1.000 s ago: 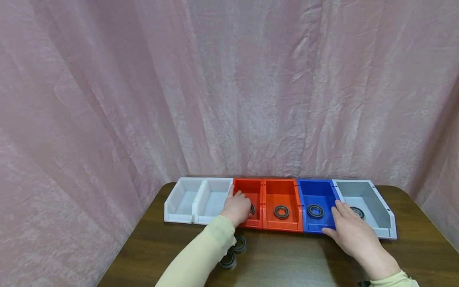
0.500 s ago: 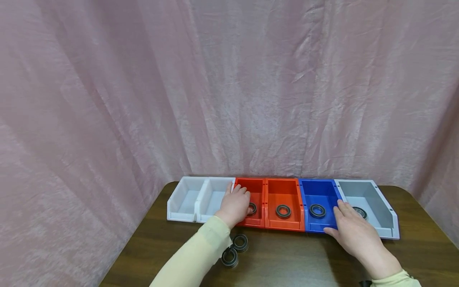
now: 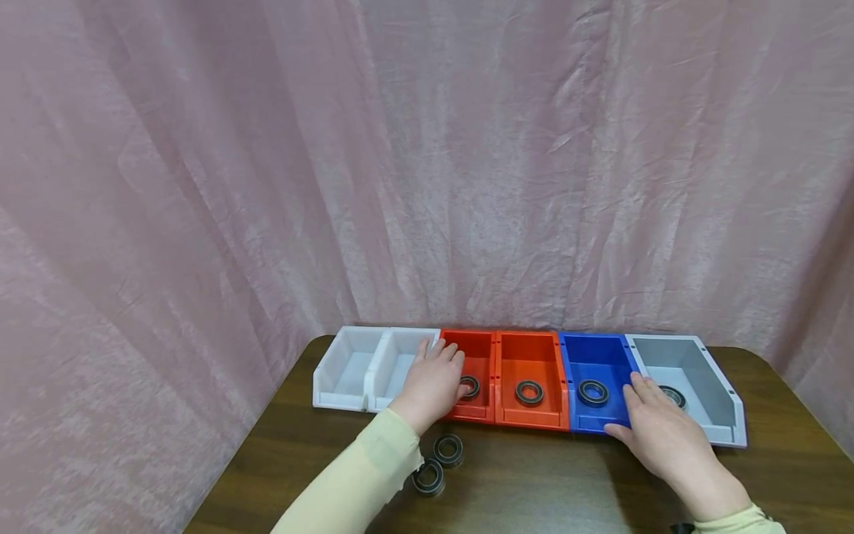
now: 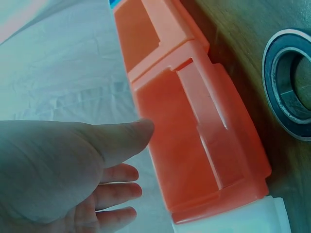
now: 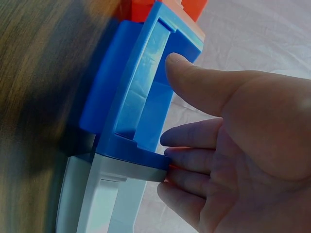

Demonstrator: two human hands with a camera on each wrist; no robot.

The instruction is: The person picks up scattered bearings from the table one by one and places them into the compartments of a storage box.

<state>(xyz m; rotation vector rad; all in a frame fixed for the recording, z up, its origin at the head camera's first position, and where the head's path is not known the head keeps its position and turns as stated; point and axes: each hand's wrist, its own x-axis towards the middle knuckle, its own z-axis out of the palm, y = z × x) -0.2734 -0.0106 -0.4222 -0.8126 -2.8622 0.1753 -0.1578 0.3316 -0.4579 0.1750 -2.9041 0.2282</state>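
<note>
My left hand [image 3: 430, 382] hovers over the wall between the second white bin [image 3: 396, 404] and the left red bin [image 3: 477, 417], its fingers loosely extended and holding nothing. Inside that red bin lies a ball bearing [image 3: 477, 387], close by the thumb and partly hidden by the hand. My right hand [image 3: 663, 426] has straight fingers over the wall shared by the blue bin [image 3: 597, 345] and the grey bin [image 3: 723, 434]. One bearing [image 3: 593, 404] lies flat in the blue bin; another bearing [image 3: 680, 399] in the grey bin is partly covered by the right hand.
A second red bin [image 3: 530, 420] holds a bearing [image 3: 529, 403]. On the wooden table [image 3: 527, 482], in front of the bins, more bearings [image 3: 459, 450] lie beside the left sleeve. A white bin [image 3: 336, 400] ends the row at left. Pink curtain [image 3: 427, 163] hangs behind.
My left hand has drawn back and left from the bearing in the left red bin, and its fingers have loosened, showing more of the bearing. The right hand stays in place.
</note>
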